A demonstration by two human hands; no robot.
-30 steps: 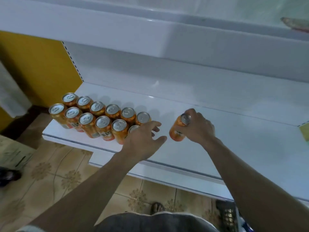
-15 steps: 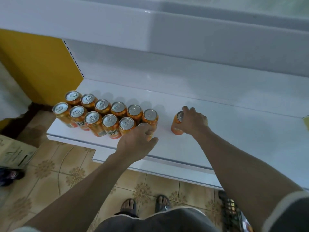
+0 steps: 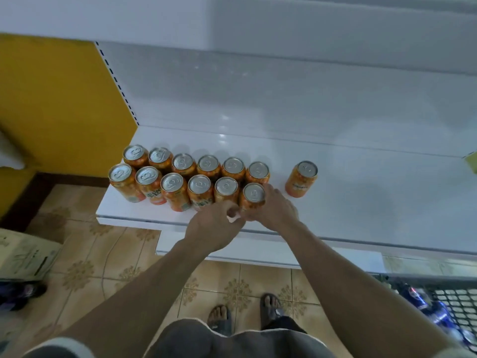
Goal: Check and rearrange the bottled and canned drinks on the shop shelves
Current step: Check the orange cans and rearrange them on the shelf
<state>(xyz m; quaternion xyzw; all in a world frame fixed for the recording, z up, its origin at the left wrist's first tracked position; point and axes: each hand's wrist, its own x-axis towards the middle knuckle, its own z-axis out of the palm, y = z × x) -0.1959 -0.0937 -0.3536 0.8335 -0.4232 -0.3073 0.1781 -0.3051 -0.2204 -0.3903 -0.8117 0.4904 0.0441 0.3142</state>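
Several orange drink cans stand in two rows (image 3: pixel 180 174) at the left end of the white shelf (image 3: pixel 361 202). The front row's rightmost can (image 3: pixel 254 194) is held low down by both hands. My left hand (image 3: pixel 215 227) curls its fingers against the can's front base. My right hand (image 3: pixel 275 210) wraps the can's right side. The can's lower part is hidden behind the fingers. One more orange can (image 3: pixel 301 180) stands upright alone on the shelf, a short gap to the right of the rows, with no hand on it.
An upper white shelf (image 3: pixel 232 21) overhangs the cans. A yellow wall (image 3: pixel 51 99) bounds the left end. A cardboard box (image 3: pixel 25 254) lies on the tiled floor at lower left. A black basket with blue cans (image 3: pixel 438 306) sits at lower right.
My right hand let go of the lone can, left it standing, and moved left to the front row's end can. My left hand slid from that can's top to its front base.
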